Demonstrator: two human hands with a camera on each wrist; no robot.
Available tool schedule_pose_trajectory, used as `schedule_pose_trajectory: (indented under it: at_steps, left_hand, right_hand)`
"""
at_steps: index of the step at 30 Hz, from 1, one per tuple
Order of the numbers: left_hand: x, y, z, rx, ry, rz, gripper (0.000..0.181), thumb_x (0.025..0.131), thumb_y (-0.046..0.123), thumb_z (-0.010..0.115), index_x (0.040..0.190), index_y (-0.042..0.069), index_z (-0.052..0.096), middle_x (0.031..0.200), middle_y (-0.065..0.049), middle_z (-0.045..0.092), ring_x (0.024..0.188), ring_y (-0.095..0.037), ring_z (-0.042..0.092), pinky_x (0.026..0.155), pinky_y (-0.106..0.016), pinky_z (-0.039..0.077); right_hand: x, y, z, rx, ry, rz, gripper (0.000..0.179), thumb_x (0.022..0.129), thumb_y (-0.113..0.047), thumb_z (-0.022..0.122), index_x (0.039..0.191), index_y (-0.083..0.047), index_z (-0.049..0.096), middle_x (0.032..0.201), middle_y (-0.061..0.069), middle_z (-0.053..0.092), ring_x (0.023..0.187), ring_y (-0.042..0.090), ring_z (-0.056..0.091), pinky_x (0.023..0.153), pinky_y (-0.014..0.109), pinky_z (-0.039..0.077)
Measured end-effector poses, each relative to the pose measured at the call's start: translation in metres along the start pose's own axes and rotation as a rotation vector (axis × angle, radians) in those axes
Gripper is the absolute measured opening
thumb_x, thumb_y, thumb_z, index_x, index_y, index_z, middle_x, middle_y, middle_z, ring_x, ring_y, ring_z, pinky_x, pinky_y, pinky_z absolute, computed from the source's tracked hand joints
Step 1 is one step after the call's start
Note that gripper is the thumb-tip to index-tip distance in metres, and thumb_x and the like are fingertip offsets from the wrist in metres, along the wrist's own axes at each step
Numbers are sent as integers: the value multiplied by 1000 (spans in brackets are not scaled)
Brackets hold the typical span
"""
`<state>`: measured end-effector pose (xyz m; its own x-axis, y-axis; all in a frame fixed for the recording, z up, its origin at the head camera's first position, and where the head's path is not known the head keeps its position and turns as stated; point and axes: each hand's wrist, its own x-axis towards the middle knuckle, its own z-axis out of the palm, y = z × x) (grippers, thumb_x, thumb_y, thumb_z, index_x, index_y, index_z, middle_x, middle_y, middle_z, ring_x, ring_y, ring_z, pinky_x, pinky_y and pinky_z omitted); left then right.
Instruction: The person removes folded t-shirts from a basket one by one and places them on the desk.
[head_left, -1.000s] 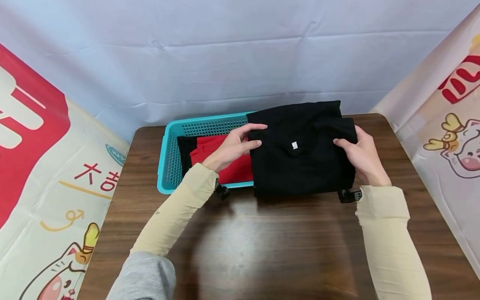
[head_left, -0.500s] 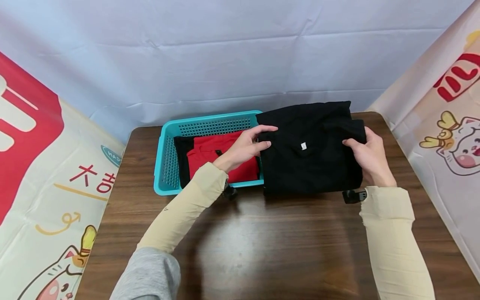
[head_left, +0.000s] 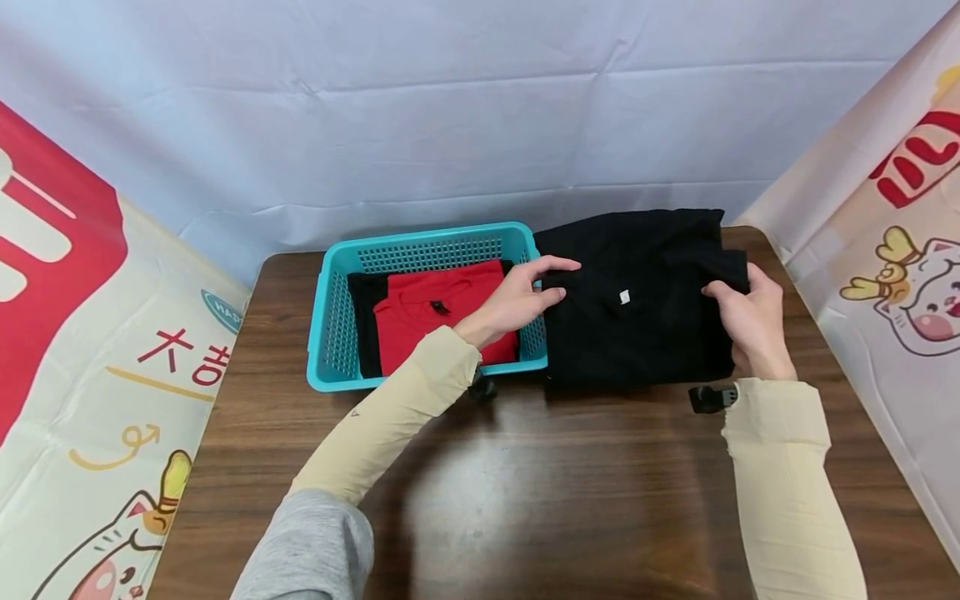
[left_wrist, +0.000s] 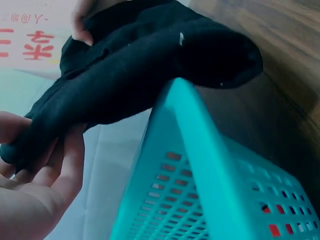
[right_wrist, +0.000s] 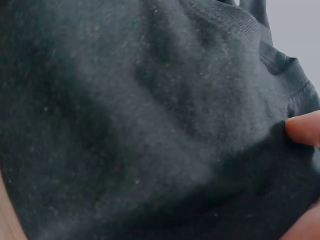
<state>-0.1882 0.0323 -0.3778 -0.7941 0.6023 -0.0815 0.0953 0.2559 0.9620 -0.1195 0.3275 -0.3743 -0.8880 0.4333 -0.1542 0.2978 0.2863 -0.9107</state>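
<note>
Both hands hold a folded black shirt with a small white tag, just right of the teal basket. My left hand pinches its left edge; in the left wrist view the thumb and fingers lie on either side of the cloth, beside the basket's corner. My right hand grips the right edge, thumb on top. Dark cloth fills most of the right wrist view, with a fingertip at its right edge. In the basket lies a folded red shirt over black cloth.
The basket stands at the back of a dark wooden table. A white cloth backdrop hangs behind it, and printed cloths flank the table on the sides.
Both hands have carried the black shirt to the right. It no longer covers the basket's right end, so the right rim and more of the red shirt show.
</note>
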Motion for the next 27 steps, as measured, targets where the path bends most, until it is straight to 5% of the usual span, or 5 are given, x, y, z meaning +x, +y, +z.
schedule_pose_trajectory:
  at_steps: [5, 12, 20, 27]
  left_hand:
    - [2, -4, 7, 23, -8, -8, 38, 98, 10, 52, 134, 25, 54, 131, -3, 53, 76, -11, 45, 59, -28, 45]
    - [7, -9, 15, 31, -2, -9, 37, 98, 7, 52, 132, 20, 56, 110, -12, 58, 45, -18, 33, 51, -25, 40]
    - [11, -13, 21, 93, -2, -39, 37, 97, 5, 53, 131, 17, 57, 111, -6, 59, 88, -17, 52, 55, -24, 43]
    - [13, -15, 25, 114, -10, -37, 35, 97, 4, 52, 130, 15, 58, 102, -7, 63, 50, -15, 40, 48, -23, 38]
  right_hand:
    - [1, 5, -4, 8, 19, 6, 17, 93, -19, 56, 110, -23, 57, 107, -16, 44, 95, 9, 41, 85, 27, 35]
    - [3, 13, -7, 23, 57, 19, 18, 91, -14, 59, 107, -22, 59, 106, -14, 45, 93, 8, 44, 79, 21, 39]
    - [6, 24, -11, -32, 19, 4, 19, 93, -18, 56, 111, -21, 58, 106, -14, 44, 92, 9, 43, 82, 27, 38]
    - [7, 29, -13, -40, 15, 24, 11, 93, -19, 55, 104, -20, 57, 102, -12, 44, 91, 9, 41, 81, 26, 36]
